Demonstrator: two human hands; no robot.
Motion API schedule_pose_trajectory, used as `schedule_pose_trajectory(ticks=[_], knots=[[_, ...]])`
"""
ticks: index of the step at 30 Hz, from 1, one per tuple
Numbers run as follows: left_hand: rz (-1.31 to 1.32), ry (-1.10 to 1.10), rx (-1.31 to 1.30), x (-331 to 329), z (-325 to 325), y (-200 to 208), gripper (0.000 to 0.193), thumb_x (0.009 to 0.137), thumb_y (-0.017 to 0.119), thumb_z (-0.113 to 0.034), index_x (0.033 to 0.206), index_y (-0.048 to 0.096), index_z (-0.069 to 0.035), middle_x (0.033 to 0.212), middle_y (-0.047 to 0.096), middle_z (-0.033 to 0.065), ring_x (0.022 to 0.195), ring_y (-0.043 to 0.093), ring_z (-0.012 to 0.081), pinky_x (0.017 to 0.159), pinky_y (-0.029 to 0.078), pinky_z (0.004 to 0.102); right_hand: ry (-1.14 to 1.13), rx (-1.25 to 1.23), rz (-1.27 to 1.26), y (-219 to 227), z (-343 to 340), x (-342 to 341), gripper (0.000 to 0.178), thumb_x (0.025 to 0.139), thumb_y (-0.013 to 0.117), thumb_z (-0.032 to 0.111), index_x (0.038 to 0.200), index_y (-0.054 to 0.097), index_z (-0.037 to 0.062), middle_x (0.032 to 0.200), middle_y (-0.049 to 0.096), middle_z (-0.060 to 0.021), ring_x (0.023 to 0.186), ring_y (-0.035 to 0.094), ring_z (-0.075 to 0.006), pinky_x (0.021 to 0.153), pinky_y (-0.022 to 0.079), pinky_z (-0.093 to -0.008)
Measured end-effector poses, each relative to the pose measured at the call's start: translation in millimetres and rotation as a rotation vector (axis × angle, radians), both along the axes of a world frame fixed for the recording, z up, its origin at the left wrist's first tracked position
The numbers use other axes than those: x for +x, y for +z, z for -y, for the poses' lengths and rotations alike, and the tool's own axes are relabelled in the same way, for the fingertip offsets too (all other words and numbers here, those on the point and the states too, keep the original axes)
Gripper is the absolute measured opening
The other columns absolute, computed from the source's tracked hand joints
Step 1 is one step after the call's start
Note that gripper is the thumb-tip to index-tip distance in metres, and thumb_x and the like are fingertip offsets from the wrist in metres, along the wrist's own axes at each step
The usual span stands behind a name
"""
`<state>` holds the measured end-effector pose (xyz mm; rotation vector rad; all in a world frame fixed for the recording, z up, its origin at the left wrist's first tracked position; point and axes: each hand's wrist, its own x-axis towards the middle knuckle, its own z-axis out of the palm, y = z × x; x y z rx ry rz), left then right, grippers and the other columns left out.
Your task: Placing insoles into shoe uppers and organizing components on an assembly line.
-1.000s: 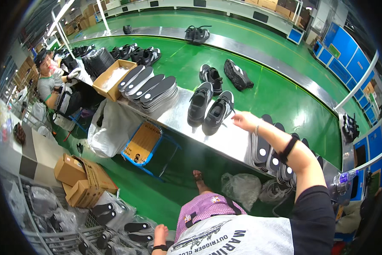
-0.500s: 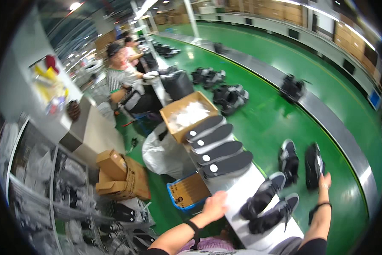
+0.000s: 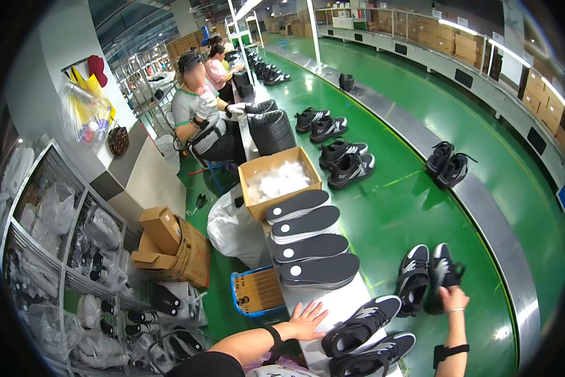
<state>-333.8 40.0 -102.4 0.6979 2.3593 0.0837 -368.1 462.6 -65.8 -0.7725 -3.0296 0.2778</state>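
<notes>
My left hand (image 3: pixel 306 320) lies with fingers spread on the white bench (image 3: pixel 348 300), beside the stacks of insoles and close to a black sneaker (image 3: pixel 362 327). A second black sneaker (image 3: pixel 375 357) stands next to that one at the bench's near end. On the green surface to the right, my right hand (image 3: pixel 453 299) is closed on the heel end of a black-and-white sneaker (image 3: pixel 443 270), its palm hiding part of the heel. Its toe points away from me. Just left of it stands a matching sneaker (image 3: pixel 414 279), upright.
Dark insole stacks (image 3: pixel 320 270) line the bench, beyond them a carton (image 3: pixel 248 200) of white stuffing. A blue crate (image 3: pixel 234 295) and an open carton (image 3: pixel 197 251) stand at left. More sneakers (image 3: pixel 351 169) sit farther along, near a metal rail (image 3: pixel 414 129). A co-worker (image 3: pixel 201 119) sits beyond.
My right hand has brought the sneaker left, close beside its match. My left hand has gone from blurred and partly curled to spread on the bench. The whole view has shifted slightly.
</notes>
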Motion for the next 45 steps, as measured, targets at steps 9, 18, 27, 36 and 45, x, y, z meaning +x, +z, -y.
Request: schedule_pose_trajectory(ticks=[9,18,27,36,45], knots=[[-0.131,-0.048,0.711,31.0,-68.1,99.0,0.039,0.075,0.055,-0.042,0.082,0.054,-0.003,0.072,0.055,0.0125,0.074,0.054,0.0284,0.065,0.043,0.037,-0.111,-0.082,0.482,7.9,51.6,-28.0,0.035,0.07,0.054,0.034,0.094,0.063,0.0119,0.101,0.059,-0.01,0.094,0.057,-0.026,0.08,0.04,-0.0382],[-0.087,-0.248,0.527,57.2,-88.0,62.5,0.038,0.065,0.061,-0.01,0.098,0.043,-0.003,0.093,0.044,0.0196,0.071,0.057,0.0312,0.056,0.049,0.0391,-0.254,-0.438,-0.431,-6.6,-11.6,56.8,0.024,0.068,0.054,0.008,0.085,0.057,-0.0088,0.084,0.058,-0.0261,0.082,0.058,-0.0345,0.072,0.044,-0.0377],[-0.066,-0.155,0.595,26.1,-70.7,28.0,0.022,0.064,0.056,-0.004,0.083,0.049,0.004,0.086,0.045,0.02,0.059,0.058,0.0288,0.049,0.048,0.037,-0.422,-0.397,-0.282,29.7,86.4,214.3,0.022,0.068,0.055,0.007,0.087,0.059,-0.003,0.084,0.06,-0.0215,0.084,0.058,-0.0321,0.073,0.044,-0.0352],[-0.118,-0.507,0.754,-41.4,-15.9,67.6,0.024,0.069,0.057,-0.017,0.085,0.053,0.0,0.082,0.051,0.016,0.067,0.057,0.0302,0.06,0.048,0.035,-0.649,-0.04,0.453,35.0,246.8,187.0,0.028,0.068,0.052,0.027,0.08,0.061,0.0037,0.082,0.061,-0.0173,0.083,0.058,-0.0319,0.074,0.044,-0.0406],[0.426,0.132,0.835,-83.0,19.1,22.2,0.064,0.068,0.063,-0.017,0.121,0.03,-0.002,0.116,0.037,0.0157,0.102,0.039,0.022,0.082,0.038,0.0319,-0.408,0.166,-0.192,72.4,309.2,208.9,0.02,0.071,0.058,0.026,0.073,0.059,0.0065,0.066,0.059,-0.008,0.066,0.056,-0.0261,0.07,0.038,-0.0389]])
